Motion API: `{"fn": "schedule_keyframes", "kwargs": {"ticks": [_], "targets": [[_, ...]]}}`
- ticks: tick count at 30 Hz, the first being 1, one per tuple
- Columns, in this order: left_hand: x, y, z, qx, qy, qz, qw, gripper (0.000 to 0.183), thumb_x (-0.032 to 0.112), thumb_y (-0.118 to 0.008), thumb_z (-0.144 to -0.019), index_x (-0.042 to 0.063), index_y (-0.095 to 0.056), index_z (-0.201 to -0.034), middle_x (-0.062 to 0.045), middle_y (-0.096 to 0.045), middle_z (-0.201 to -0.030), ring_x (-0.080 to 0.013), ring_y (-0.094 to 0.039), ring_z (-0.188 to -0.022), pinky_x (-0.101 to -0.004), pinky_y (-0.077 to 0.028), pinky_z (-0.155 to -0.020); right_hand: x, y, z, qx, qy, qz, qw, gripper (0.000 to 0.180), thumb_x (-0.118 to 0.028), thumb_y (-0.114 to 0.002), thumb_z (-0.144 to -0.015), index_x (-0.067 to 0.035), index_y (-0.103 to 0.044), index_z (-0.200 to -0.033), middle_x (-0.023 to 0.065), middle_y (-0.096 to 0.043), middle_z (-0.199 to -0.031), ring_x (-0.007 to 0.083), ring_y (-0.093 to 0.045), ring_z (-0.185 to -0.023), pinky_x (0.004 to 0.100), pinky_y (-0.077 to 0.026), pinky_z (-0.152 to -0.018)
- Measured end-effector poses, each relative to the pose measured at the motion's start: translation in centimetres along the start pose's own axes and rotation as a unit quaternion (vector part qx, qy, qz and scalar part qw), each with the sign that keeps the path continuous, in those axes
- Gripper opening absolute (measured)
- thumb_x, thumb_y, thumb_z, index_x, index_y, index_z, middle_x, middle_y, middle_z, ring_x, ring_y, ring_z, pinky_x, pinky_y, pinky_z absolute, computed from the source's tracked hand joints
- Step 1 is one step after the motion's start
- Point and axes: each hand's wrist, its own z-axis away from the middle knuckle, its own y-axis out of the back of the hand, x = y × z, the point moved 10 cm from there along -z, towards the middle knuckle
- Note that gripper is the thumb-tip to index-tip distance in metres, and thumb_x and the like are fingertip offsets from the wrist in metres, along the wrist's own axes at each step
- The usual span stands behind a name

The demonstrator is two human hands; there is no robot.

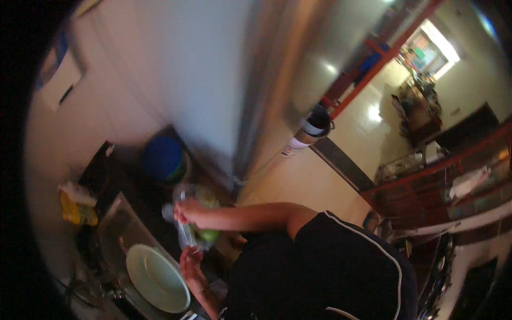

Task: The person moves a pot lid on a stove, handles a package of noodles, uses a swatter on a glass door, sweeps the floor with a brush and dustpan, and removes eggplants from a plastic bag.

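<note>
My right hand [188, 212] is closed around a slim pale item with fine lengthwise lines [188, 235], possibly a whisk; blur hides its exact kind. My left hand [192, 260] is at the item's lower end, fingers bent; whether they grip it is unclear. Behind and beside the hands lies a clear plastic bag or container [194, 191] with green produce [209, 235], partly covered by my right forearm. A large pale green basin [158, 278] stands in the sink [116, 228], to the left of my left hand.
A round blue lid or container top [162, 158] is beyond my right hand. A yellow and white packet [80, 206] lies at the dark counter's far left. A wall corner rises beyond the counter. A cylindrical container [310, 132] stands near a doorway, with red-framed shelves [432, 176] at the right.
</note>
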Motion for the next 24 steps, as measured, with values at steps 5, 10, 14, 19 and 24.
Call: {"fn": "schedule_keyframes", "kwargs": {"ticks": [5, 10, 14, 19, 24], "targets": [[-2.0, -4.7, 3.4, -0.026, -0.027, -0.027, 0.999, 0.022, 0.02, -0.051, -0.088, 0.001, -0.058, -0.097, -0.007, -0.06, -0.085, -0.0143, -0.054, -0.074, -0.0276, -0.042, -0.07, 4.4, 4.1, 9.9, 0.02, 0.016, 0.206, 0.978, 0.03, -0.022, -0.049, -0.091, -0.001, -0.062, -0.075, 0.0072, -0.061, -0.068, 0.0159, -0.056, -0.057, 0.0297, -0.042, -0.049], [-5.2, -7.1, 9.0, 0.059, -0.018, 0.008, 0.998, 0.012, 0.012, -0.05, -0.085, 0.003, -0.055, -0.08, -0.006, -0.054, -0.065, -0.0134, -0.049, -0.061, -0.0252, -0.039, -0.061, 6.0, 6.9, 16.9, -0.054, -0.038, 0.148, 0.987, 0.03, -0.024, -0.048, -0.091, -0.001, -0.063, -0.078, 0.0052, -0.06, -0.065, 0.0156, -0.054, -0.056, 0.0296, -0.043, -0.051], [-9.2, -9.0, 14.2, 0.123, 0.0, -0.013, 0.992, 0.014, 0.016, -0.056, -0.083, 0.003, -0.052, -0.087, -0.005, -0.056, -0.073, -0.0122, -0.049, -0.063, -0.025, -0.038, -0.058, 5.9, 10.3, 21.8, -0.133, -0.025, 0.178, 0.975, 0.032, -0.028, -0.048, -0.091, -0.001, -0.061, -0.078, 0.0043, -0.056, -0.061, 0.0149, -0.051, -0.053, 0.0289, -0.041, -0.048], [-5.8, -18.9, 19.5, 0.105, -0.036, 0.008, 0.994, 0.011, 0.01, -0.052, -0.084, 0.002, -0.055, -0.092, -0.005, -0.058, -0.084, -0.0086, -0.045, -0.071, -0.022, -0.035, -0.065, 2.0, 13.6, 25.6, -0.127, -0.046, 0.101, 0.986, 0.027, -0.024, -0.05, -0.085, -0.002, -0.059, -0.072, 0.0038, -0.054, -0.059, 0.0134, -0.049, -0.051, 0.0277, -0.038, -0.047], [-8.4, -23.2, 21.1, 0.065, -0.053, 0.008, 0.996, 0.04, -0.001, -0.053, -0.082, 0.002, -0.046, -0.121, -0.009, -0.051, -0.121, -0.0182, -0.049, -0.109, -0.0288, -0.038, -0.092, -1.2, 16.3, 30.4, -0.146, -0.068, 0.167, 0.973, 0.032, -0.034, -0.05, -0.086, -0.004, -0.061, -0.088, 0.0076, -0.062, -0.081, 0.0151, -0.059, -0.069, 0.0288, -0.045, -0.058]]}}
